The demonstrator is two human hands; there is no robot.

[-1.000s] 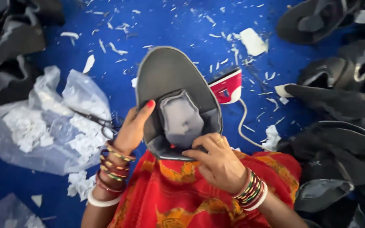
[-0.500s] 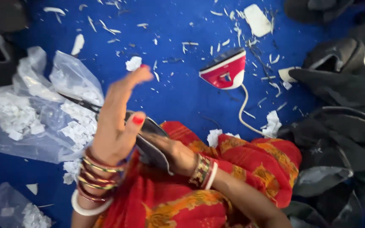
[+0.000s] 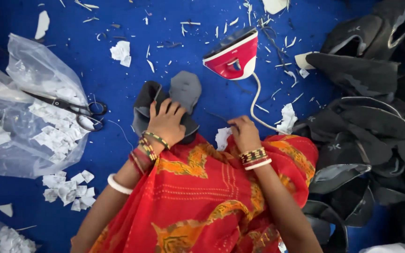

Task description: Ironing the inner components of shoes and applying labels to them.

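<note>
Blue floor covering [image 3: 118,89] fills the head view, strewn with small white paper scraps and slivers. Near the middle, the left hand [image 3: 166,122] lies palm down with fingers spread on a dark grey cap piece [image 3: 183,91], pressing it against the floor just past the red and orange patterned cloth [image 3: 202,187] that drapes over the person's lap; the hand rests flat on the piece rather than closing around it. A rounded grey part of the cap piece sticks out on the far side of the fingers. To the right of it, the right hand [image 3: 243,133] is curled with fingers drawn together at the edge of the red cloth, close to a crumpled white scrap [image 3: 221,137]; whether it pinches anything I cannot tell. Both wrists carry stacks of coloured bangles. Farther away and slightly right stands a red and white clothes iron [image 3: 233,58], tipped on its side, its pale cord [image 3: 255,100] curling back toward the right hand. To the left lies a clear plastic bag [image 3: 19,112] holding white paper cuttings, with black-handled scissors [image 3: 71,108] resting on top of it. More white squares [image 3: 69,185] lie in a loose cluster on the near left. Along the right side a heap of black cap parts [image 3: 366,107] is piled, well apart from the left hand.
</note>
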